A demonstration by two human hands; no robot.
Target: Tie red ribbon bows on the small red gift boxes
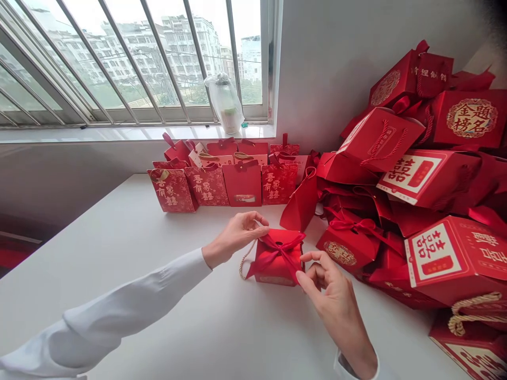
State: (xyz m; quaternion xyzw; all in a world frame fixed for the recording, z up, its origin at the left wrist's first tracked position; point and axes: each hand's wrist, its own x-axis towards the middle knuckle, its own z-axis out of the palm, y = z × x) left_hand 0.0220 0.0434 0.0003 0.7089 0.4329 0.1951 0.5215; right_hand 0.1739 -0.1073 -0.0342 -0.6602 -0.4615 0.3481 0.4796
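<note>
white table, flat plain top. directly on it: bow-tied red box mid-table, upright, beige rope loop at its left side; rows of red boxes standing along the back; box heap on the right, only bottom layer touching the top.

And here we are, seemingly a small packing room: barred window at eleven o'clock, red gift boxes heaped at two, white table at six.
</note>
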